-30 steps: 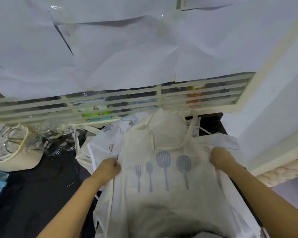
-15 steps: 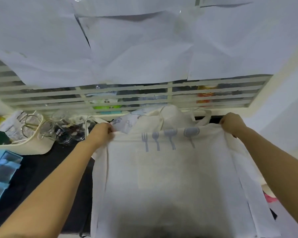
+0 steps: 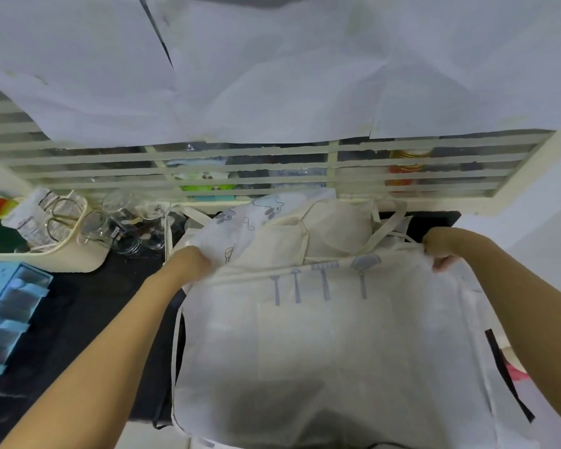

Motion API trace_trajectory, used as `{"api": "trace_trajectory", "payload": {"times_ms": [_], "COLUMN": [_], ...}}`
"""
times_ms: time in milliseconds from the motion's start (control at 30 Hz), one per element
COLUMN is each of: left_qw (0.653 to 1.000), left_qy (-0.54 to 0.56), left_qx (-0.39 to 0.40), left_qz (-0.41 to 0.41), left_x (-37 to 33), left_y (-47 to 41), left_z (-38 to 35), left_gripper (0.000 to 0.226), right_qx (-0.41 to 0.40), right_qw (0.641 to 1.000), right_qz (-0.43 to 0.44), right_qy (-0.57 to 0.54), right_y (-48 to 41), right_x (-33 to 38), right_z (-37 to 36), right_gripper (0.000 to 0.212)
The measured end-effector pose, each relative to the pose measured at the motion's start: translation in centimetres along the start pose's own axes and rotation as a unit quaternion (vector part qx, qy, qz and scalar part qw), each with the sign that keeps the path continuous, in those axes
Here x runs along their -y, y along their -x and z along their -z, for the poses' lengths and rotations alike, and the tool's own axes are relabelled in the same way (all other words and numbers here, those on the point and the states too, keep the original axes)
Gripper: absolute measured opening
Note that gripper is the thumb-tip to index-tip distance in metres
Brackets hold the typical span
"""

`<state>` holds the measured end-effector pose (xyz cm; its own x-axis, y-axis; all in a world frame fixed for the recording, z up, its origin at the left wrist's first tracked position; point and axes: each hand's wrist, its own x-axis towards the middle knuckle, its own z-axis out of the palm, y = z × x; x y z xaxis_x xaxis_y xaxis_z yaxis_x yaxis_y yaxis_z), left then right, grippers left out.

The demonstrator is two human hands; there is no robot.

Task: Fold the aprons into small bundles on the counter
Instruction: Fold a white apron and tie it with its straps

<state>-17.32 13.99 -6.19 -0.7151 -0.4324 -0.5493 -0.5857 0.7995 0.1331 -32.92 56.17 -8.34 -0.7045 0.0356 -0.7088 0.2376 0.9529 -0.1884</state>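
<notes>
**Cream apron held by two corners, mid-fold on the table**

The cream apron [image 3: 337, 345] lies spread over the right half of the black table [image 3: 85, 306], and its near part hangs over the front edge toward the person. Its far edge runs straight between the two hands and cuts across a row of four printed utensils [image 3: 321, 280], so it looks like a fold line rather than a hem. The left hand [image 3: 190, 264] has its grip closed on the left corner of that edge, fingers curled into the cloth. The right hand [image 3: 439, 246] pinches the right corner in the same way. Holding both corners apart keeps the edge taut and level, which I judge is meant to square the layers before the next fold. The bundle is far from small yet.

Beyond the held edge a cream bib and neck strap [image 3: 389, 222] lie bunched. I cannot tell whether they belong to this apron. Under them a second apron [image 3: 240, 218] with a pale cartoon print shows, so I count at least two aprons.

On the left stands one cream basket [image 3: 75, 260] holding one pair of scissors [image 3: 59, 215], with a cluster of glass jars [image 3: 127, 228] beside it, too crowded to count. One blue drawer unit [image 3: 4, 319] sits at the near left. Behind everything is a slatted window [image 3: 240, 170] covered with paper sheets [image 3: 272, 76].
</notes>
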Motion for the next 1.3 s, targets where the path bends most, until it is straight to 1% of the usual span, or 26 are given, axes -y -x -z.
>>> {"api": "trace_trajectory", "payload": {"times_ms": [67, 133, 167, 200, 233, 333, 400, 433, 500, 533, 633, 700, 767, 833, 867, 933, 1000, 1033, 1067, 1100, 1133, 1167, 1200, 1233, 1267, 1300], "left_qw": [0.994, 0.976, 0.969, 0.962, 0.954, 0.938, 0.939, 0.942, 0.942, 0.941, 0.933, 0.922, 0.911, 0.911, 0.915, 0.935, 0.954, 0.961, 0.961, 0.95, 0.928, 0.901, 0.876, 0.86, 0.85, 0.843], "left_qy": [0.084, 0.162, 0.179, 0.185, 0.184, 0.16, 0.103, 0.051, -0.045, -0.073, -0.107, -0.093, -0.072, -0.048, -0.034, 0.007, 0.082, 0.131, 0.194, 0.269, 0.34, 0.397, 0.438, 0.465, 0.483, 0.498], "left_qx": [-0.07, -0.134, -0.151, -0.165, -0.181, -0.208, -0.199, -0.191, -0.178, -0.175, -0.18, -0.185, -0.193, -0.204, -0.208, -0.189, -0.139, -0.105, -0.055, 0.011, 0.084, 0.144, 0.182, 0.198, 0.202, 0.197], "left_qz": [-0.007, -0.049, -0.079, -0.114, -0.15, -0.228, -0.261, -0.272, -0.282, -0.281, -0.293, -0.328, -0.358, -0.356, -0.344, -0.299, -0.252, -0.222, -0.19, -0.156, -0.124, -0.099, -0.082, -0.069, -0.059, -0.05], "left_x": [-0.8, -2.2, -3.1, -4.3, -5.4, -9.2, -11.3, -12.0, -13.1, -13.5, -13.8, -13.8, -14.2, -14.5, -14.6, -14.6, -14.7, -14.8, -14.9, -15.0, -14.8, -14.5, -14.0, -13.6, -13.2, -12.8], "left_y": [0.3, 0.9, 1.1, 1.0, 1.1, 1.1, 0.8, 0.6, 0.0, -0.3, -1.4, -1.7, -1.8, -2.2, -2.4, -3.2, -3.6, -3.6, -3.5, -3.4, -3.2, -3.2, -3.5, -3.9, -4.3, -4.7], "left_z": [-1.0, -1.7, -2.0, -2.1, -2.2, -1.6, -1.4, -1.6, -1.8, -1.9, -1.9, -1.9, -1.6, -1.0, -0.7, -0.2, 0.7, 1.3, 2.0, 2.9, 3.7, 4.4, 5.0, 5.4, 5.8, 6.1], "left_gripper": [0.028, 0.022, 0.025, 0.032, 0.04, 0.052, 0.061, 0.068, 0.079, 0.079, 0.065, 0.052, 0.037, 0.018, 0.013, 0.01, 0.014, 0.018, 0.022, 0.027, 0.033, 0.041, 0.047, 0.049, 0.048, 0.046], "right_qx": [0.024, 0.027, 0.015, -0.004, -0.024, -0.122, -0.203, -0.222, -0.21, -0.191, -0.146, -0.143, -0.103, -0.042, -0.028, -0.019, -0.01, -0.006, -0.004, -0.008, -0.021, -0.034, -0.027, 0.005, 0.051, 0.091], "right_qw": [1.0, 0.999, 0.999, 0.999, 0.997, 0.986, 0.974, 0.972, 0.969, 0.968, 0.963, 0.949, 0.935, 0.943, 0.949, 0.957, 0.962, 0.964, 0.966, 0.963, 0.947, 0.919, 0.873, 0.804, 0.726, 0.66], "right_qz": [-0.008, -0.019, -0.027, -0.035, -0.039, -0.04, 0.021, 0.063, 0.13, 0.158, 0.219, 0.279, 0.338, 0.331, 0.313, 0.275, 0.259, 0.259, 0.257, 0.255, 0.251, 0.25, 0.26, 0.283, 0.304, 0.319], "right_qy": [0.008, 0.013, 0.024, 0.04, 0.058, 0.107, 0.093, 0.053, -0.026, -0.049, -0.061, -0.036, -0.001, 0.016, 0.034, 0.087, 0.09, 0.06, -0.002, -0.091, -0.198, -0.304, -0.413, -0.522, -0.614, -0.674], "right_y": [-0.2, 0.2, 0.2, 0.0, 0.0, -0.7, -0.8, -0.8, -0.6, -0.3, 0.0, 0.1, 0.1, 0.0, 0.0, -0.2, 0.1, 0.3, 0.6, 0.9, 1.1, 1.3, 1.3, 1.4, 1.4, 1.5], "right_x": [0.1, 0.5, 0.6, 0.7, 1.0, 1.4, 2.0, 2.6, 3.9, 4.4, 5.6, 6.1, 6.3, 6.1, 6.1, 6.2, 6.5, 6.8, 7.1, 7.4, 7.8, 8.2, 8.5, 8.8, 9.0, 9.2], "right_z": [-0.3, -0.8, -0.9, -1.0, -1.2, -1.8, -2.7, -3.3, -4.4, -4.7, -5.9, -6.3, -6.8, -7.3, -7.3, -6.8, -5.4, -4.2, -2.9, -1.5, 0.0, 1.5, 3.0, 4.2, 5.2, 5.8], "right_gripper": [0.02, 0.012, 0.007, 0.006, 0.011, 0.035, 0.037, 0.034, 0.025, 0.02, 0.017, 0.021, 0.024, 0.028, 0.029, 0.027, 0.025, 0.023, 0.021, 0.018, 0.014, 0.012, 0.012, 0.014, 0.017, 0.02]}}
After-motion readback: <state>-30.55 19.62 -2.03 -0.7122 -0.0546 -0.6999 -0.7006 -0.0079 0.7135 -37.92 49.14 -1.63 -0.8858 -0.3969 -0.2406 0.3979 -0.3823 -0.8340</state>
